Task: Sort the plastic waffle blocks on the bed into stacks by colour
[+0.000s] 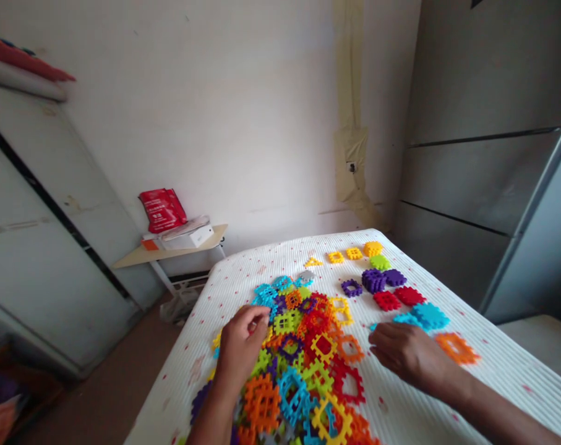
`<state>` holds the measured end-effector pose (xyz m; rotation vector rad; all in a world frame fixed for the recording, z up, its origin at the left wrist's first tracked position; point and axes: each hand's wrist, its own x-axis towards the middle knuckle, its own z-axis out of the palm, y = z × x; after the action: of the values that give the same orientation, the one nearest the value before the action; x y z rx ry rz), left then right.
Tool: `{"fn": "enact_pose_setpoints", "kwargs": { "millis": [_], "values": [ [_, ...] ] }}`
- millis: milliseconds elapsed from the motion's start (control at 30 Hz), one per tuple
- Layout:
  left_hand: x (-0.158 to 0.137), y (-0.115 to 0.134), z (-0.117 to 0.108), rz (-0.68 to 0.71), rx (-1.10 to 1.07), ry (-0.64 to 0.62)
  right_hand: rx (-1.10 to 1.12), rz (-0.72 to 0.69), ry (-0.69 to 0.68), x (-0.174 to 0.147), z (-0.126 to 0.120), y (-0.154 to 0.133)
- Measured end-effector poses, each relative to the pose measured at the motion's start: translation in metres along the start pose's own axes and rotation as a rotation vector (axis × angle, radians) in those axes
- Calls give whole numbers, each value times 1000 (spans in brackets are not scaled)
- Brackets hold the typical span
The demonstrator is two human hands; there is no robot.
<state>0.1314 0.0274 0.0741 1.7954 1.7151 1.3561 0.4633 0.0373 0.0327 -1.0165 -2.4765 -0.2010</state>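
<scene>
A big heap of toothed plastic building tiles (pixel 287 321) in many colours covers the middle of the table. Over the heap's left side is my left hand (pixel 243 340), its thumb and fingertips curled together; whether a tile is between them I cannot make out. My right hand (pixel 405 352) is low over the cloth to the right of the heap, fingers together and pointing left. A bit of a blue tile (pixel 373 326) shows at its fingers, mostly hidden by the hand. Just beyond that hand lie larger blue tiles (pixel 429 316), with an orange tile (pixel 457 348) beside the wrist.
Sorted tiles lie along the right: red tiles (pixel 410 295), purple tiles (pixel 373 280), a lime tile (pixel 380 262) and yellow tiles (pixel 354 253). A white dotted cloth (pixel 243 266) covers the table. A small side table (pixel 219 233) holds red packets (pixel 162 210). A grey cabinet (pixel 470 173) stands right.
</scene>
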Motion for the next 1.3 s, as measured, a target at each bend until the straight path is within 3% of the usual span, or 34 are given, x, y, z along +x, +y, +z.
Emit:
{"fn": "enact_pose_setpoints", "kwargs": {
  "millis": [100, 267, 433, 600, 800, 1067, 1233, 1300],
  "values": [
    [44, -20, -1, -58, 349, -102, 19, -123, -4, 4, 25, -17],
    [100, -63, 17, -176, 524, -184, 63, -168, 4, -3, 59, -21],
    [115, -97, 42, -268, 621, -272, 48, -155, -11, -6, 63, -19],
    [113, -112, 52, -314, 666, -305, 70, -138, -10, -5, 63, -21],
    [109, -104, 49, -329, 660, -252, 65, -118, -26, -5, 64, -21],
    [100, -67, 34, -221, 418, 21, 61, -116, -37, -5, 65, -20],
    [45, -39, 30, -156, 159, 17, 88, -113, -29, -5, 65, -20],
    [14, -29, 34, -119, -65, 88, 97, -105, -7, -4, 64, -20]
  ]
}}
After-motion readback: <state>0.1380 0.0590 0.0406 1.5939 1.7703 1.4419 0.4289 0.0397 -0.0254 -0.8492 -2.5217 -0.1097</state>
